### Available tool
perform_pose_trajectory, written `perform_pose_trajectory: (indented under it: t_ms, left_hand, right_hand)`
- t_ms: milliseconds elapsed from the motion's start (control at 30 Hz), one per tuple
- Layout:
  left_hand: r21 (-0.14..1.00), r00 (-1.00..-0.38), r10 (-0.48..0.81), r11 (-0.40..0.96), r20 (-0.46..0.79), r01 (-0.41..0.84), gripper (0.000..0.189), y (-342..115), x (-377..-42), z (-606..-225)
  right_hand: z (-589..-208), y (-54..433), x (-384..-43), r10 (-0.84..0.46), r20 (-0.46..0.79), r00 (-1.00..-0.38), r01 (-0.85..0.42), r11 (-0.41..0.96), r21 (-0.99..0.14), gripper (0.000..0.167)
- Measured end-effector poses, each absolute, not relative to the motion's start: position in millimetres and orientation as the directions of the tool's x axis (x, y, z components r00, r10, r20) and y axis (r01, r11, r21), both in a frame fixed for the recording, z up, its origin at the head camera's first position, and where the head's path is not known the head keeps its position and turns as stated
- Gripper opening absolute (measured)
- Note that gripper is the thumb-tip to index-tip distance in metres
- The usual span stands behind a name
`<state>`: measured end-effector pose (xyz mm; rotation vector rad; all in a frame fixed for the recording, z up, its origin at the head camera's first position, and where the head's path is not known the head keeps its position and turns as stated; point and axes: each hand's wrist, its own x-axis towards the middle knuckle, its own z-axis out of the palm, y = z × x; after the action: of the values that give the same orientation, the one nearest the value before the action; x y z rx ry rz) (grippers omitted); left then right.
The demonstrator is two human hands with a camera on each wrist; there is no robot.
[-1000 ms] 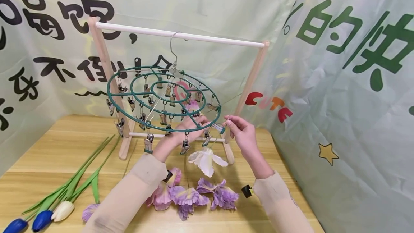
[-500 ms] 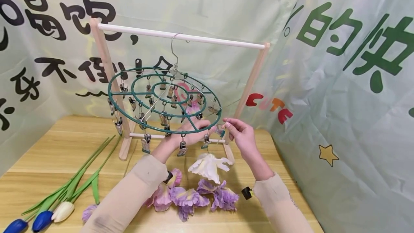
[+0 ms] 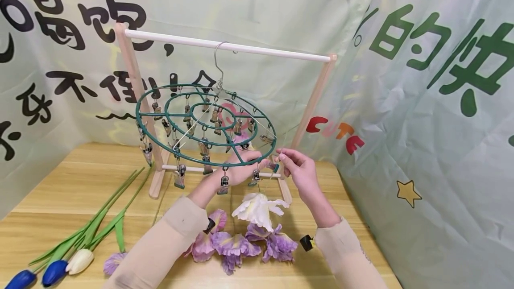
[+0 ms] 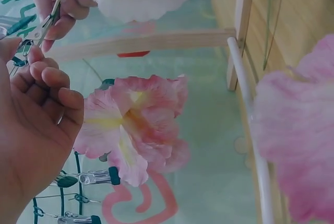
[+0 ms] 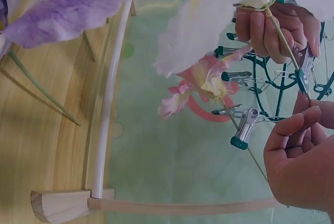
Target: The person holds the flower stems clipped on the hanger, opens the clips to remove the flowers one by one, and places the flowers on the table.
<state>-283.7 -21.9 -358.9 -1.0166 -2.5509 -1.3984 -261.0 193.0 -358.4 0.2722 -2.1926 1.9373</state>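
My left hand (image 3: pixel 245 164) reaches under the round green clip hanger (image 3: pixel 138 121) and pinches a metal clip (image 5: pixel 305 72) with green tips. My right hand (image 3: pixel 302 171) pinches the thin stem (image 5: pixel 284 41) of a white artificial flower (image 3: pixel 259 211) near its end. The stem passes at the clip's tips in the right wrist view, and the bloom hangs head down below the hanger. A pink artificial flower (image 4: pixel 141 125) hangs behind my left hand, close to other clips.
A wooden rack (image 3: pixel 127 63) with a white top rail (image 3: pixel 180 39) carries the hanger. Purple flowers (image 3: pixel 277 242) and a pink flower (image 3: pixel 202 246) lie on the table (image 3: pixel 80 182) between my forearms. Blue tulips (image 3: pixel 55 273) and a white tulip (image 3: pixel 79 261) lie at the left.
The white flower has dropped a little and its petals have turned. The clip in my left hand has moved slightly down. The hanger sways slightly; both hands stay almost in place.
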Motion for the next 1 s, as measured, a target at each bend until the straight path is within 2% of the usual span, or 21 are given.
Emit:
perform_pose_trajectory:
  t_ms: [133, 600, 833, 1000]
  left_hand:
    - [0.77, -0.784, 0.518, 0.324, 0.342, 0.55, 0.036, -21.4, -282.0, -358.1]
    - [0.772, -0.763, 0.533, 0.284, 0.365, 0.568, 0.038, -21.3, -281.7, -358.3]
    - [0.763, -0.771, 0.524, 0.309, 0.362, 0.568, 0.038, -21.7, -282.1, -359.0]
    - [0.755, -0.769, 0.52, 0.311, 0.373, 0.577, 0.039, -21.4, -281.0, -358.4]
  right_hand:
    - [-357.6, 193.2, -259.5, -0.001, 0.268, -0.963, -0.267, 0.109, -0.958, 0.025]
    - [-357.1, 193.6, -255.6, -0.009, 0.252, -0.968, -0.252, 0.098, -0.963, 0.027]
    - [-358.3, 194.3, -254.9, -0.013, 0.266, -0.964, -0.266, 0.083, -0.96, 0.031]
    - [-359.2, 195.0, -254.4, 0.001, 0.263, -0.965, -0.261, 0.085, -0.961, 0.028]
